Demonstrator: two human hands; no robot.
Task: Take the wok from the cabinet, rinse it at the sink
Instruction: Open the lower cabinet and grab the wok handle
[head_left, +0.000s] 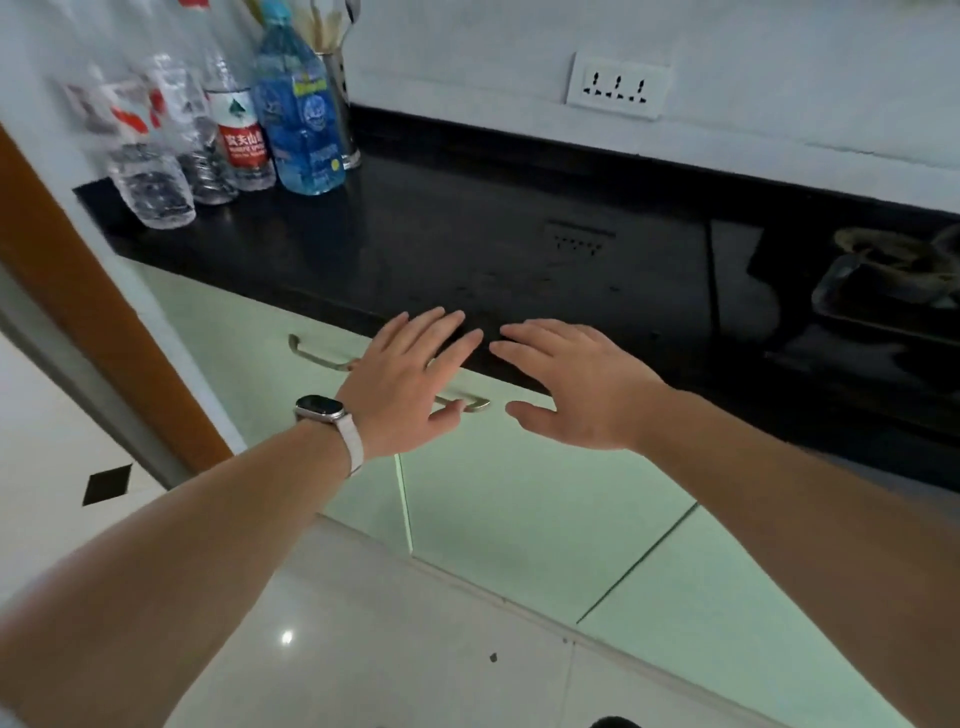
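Both of my arms reach forward over pale green cabinet doors (519, 493) below a black countertop (467, 244). My left hand (410, 384), with a watch on its wrist, is flat with straight fingers and holds nothing. It hovers in front of a metal door handle (467, 404). My right hand (576, 384) is beside it, palm down, fingers spread, also holding nothing. The doors look closed. No wok and no sink are in view.
Several plastic water bottles (239, 130) and a steel utensil holder (340, 104) stand at the counter's back left corner. A second handle (317, 356) sits on the left door. A glass stovetop (857, 291) lies at right. A wall socket (618, 85) is above; an orange door frame (78, 291) at left.
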